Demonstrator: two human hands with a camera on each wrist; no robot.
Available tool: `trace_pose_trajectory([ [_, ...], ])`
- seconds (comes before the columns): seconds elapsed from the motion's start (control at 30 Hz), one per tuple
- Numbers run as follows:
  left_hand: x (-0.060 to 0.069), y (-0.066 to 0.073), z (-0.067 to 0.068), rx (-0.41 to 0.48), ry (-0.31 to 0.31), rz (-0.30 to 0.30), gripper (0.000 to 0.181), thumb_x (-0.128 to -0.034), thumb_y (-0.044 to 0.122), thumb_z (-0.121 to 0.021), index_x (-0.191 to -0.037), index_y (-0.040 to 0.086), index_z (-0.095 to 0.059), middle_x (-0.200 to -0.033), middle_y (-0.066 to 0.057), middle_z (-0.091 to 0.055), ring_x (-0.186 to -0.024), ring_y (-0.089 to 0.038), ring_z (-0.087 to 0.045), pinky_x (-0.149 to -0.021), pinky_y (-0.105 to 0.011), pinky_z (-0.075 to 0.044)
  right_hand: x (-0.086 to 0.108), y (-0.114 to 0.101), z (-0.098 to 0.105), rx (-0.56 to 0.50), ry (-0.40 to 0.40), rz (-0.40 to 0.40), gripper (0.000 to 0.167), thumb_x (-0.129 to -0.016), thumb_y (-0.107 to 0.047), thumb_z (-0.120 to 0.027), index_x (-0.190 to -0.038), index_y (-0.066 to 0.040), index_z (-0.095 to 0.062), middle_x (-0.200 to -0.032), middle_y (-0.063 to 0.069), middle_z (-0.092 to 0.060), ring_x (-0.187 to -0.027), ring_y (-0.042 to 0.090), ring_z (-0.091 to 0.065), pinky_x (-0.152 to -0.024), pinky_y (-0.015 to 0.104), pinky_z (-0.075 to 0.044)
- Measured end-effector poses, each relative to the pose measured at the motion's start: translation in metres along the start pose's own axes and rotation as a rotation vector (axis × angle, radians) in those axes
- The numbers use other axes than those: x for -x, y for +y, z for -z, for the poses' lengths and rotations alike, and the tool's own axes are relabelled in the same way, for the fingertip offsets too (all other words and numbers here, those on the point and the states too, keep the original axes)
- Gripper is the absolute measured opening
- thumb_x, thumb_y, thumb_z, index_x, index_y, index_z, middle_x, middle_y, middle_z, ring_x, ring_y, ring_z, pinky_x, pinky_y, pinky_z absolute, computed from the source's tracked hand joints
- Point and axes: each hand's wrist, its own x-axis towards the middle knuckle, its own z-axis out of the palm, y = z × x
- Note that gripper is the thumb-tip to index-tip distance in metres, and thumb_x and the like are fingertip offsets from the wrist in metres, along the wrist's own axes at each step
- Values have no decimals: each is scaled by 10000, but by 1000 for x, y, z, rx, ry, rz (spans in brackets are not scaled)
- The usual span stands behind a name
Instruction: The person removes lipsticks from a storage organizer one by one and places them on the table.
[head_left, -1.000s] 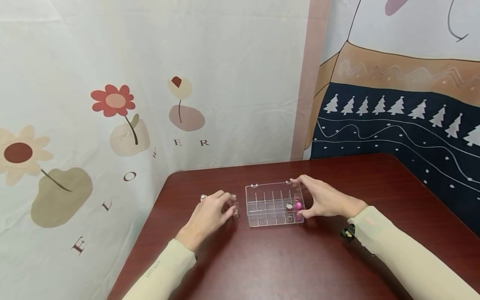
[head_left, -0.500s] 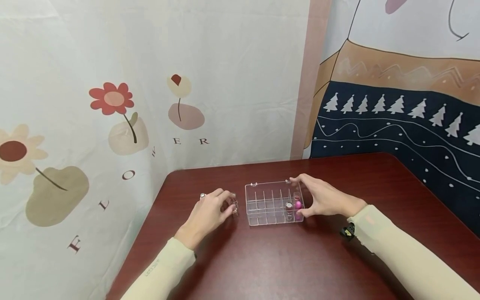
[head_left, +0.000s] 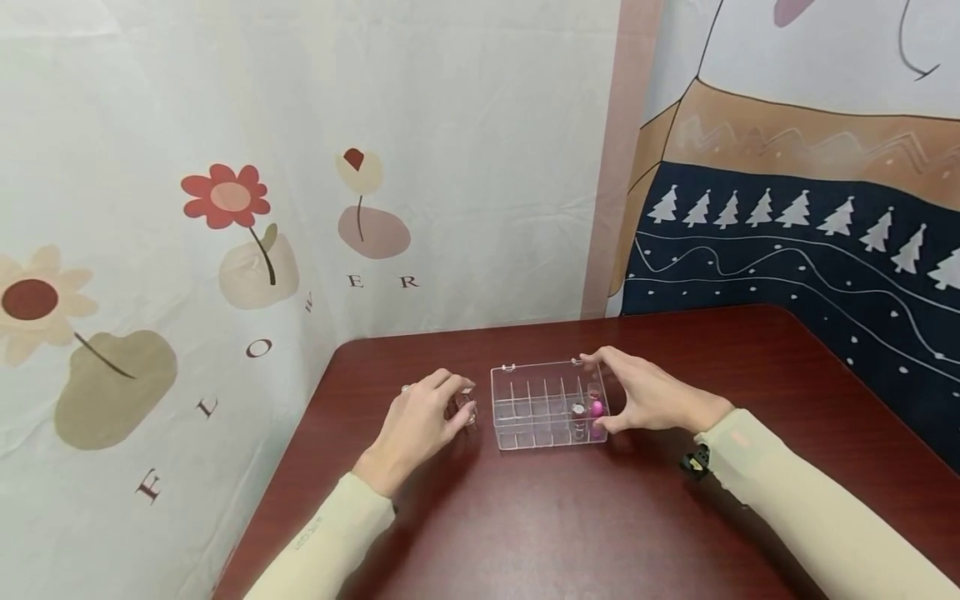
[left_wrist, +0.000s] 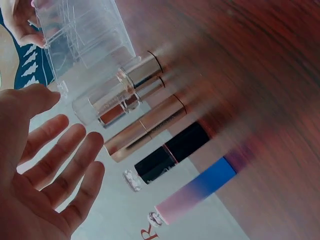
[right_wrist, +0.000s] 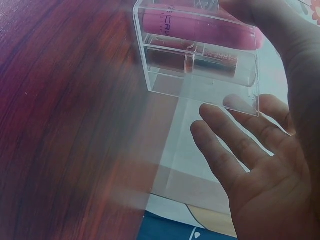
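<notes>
A clear plastic divided box (head_left: pixel 551 412) stands on the table. My right hand (head_left: pixel 645 392) holds its right end, with the thumb at the front and a finger at the back corner. A pink tube (right_wrist: pixel 200 30) and a clear-cased lip tube (right_wrist: pixel 195 62) stand inside at that end. My left hand (head_left: pixel 423 417) is left of the box beside a row of upright lipsticks, fingers loosely bent, with a gap to them. The row includes a clear-and-gold tube (left_wrist: pixel 142 70), a rose-gold lipstick (left_wrist: pixel 147 127), a black lipstick (left_wrist: pixel 172 152) and a pink-to-blue tube (left_wrist: pixel 197 190).
The dark red wooden table (head_left: pixel 540 517) has its back edge against a white cloth (head_left: pixel 465 167) printed with flowers. To the right hangs a navy cloth (head_left: pixel 780 242) with white trees. Most of the lipstick row is hidden behind my left hand in the head view.
My left hand has shifted slightly away and up by the lipsticks, and its thumb has lifted a little. The right hand and the box stay in place.
</notes>
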Motion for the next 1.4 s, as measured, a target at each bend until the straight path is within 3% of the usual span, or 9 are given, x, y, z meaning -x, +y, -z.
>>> trace_pose_trajectory([
  [0.13,-5,7,-1,-12,52,-36,264,-967,197,-931,-1218,169,-851,-1105,3,-832,-828,-189,-787,-614,-377,-555,0,0,0,-2,2,7,925,-823,-340,-1041,-1575,-98,-560,-1574,122,-701,-1398,324,-731,-1223,636,-594],
  [0.27,-11,14,-2,-8,90,-79,276,-963,192,-937,-1223,160,-851,-1112,-7,-835,-804,-206,-758,-709,-428,-650,1,-1,0,-5,3,15,920,-821,-332,-1042,-1567,-85,-562,-1591,134,-695,-1394,331,-736,-1220,638,-596],
  [0.43,-17,23,-5,12,99,-121,276,-960,188,-936,-1218,148,-845,-1104,4,-830,-818,-193,-749,-828,-429,-679,2,0,0,1,3,9,942,-818,-345,-1046,-1581,-97,-552,-1582,124,-696,-1404,332,-732,-1226,633,-593],
  [0.67,-26,34,-10,39,104,-151,281,-952,175,-942,-1216,151,-850,-1101,2,-835,-800,-203,-763,-800,-425,-679,3,0,0,1,-3,-7,969,-824,-370,-1055,-1602,-114,-538,-1560,134,-699,-1412,345,-722,-1229,648,-586],
  [0.9,-36,46,-14,46,84,-178,261,-983,224,-931,-1219,155,-844,-1109,-14,-837,-881,-230,-805,-820,-416,-682,2,0,0,2,5,5,961,-815,-346,-1058,-1590,-102,-544,-1547,146,-707,-1401,346,-731,-1222,645,-591],
  [1.1,-44,56,-21,50,41,-202,248,-1019,261,-907,-1241,173,-840,-1127,8,-837,-808,-193,-793,-709,-352,-659,2,1,-2,-1,15,36,942,-811,-294,-1050,-1577,-64,-553,-1531,181,-721,-1397,345,-748,-1230,623,-586],
  [1.4,-56,74,-33,27,-13,-232,302,-1021,356,-912,-1261,189,-838,-1138,23,-828,-850,-179,-805,-828,-350,-694,2,2,-2,-8,22,37,953,-809,-293,-1053,-1585,-76,-543,-1528,168,-724,-1377,326,-753,-1211,621,-602],
])
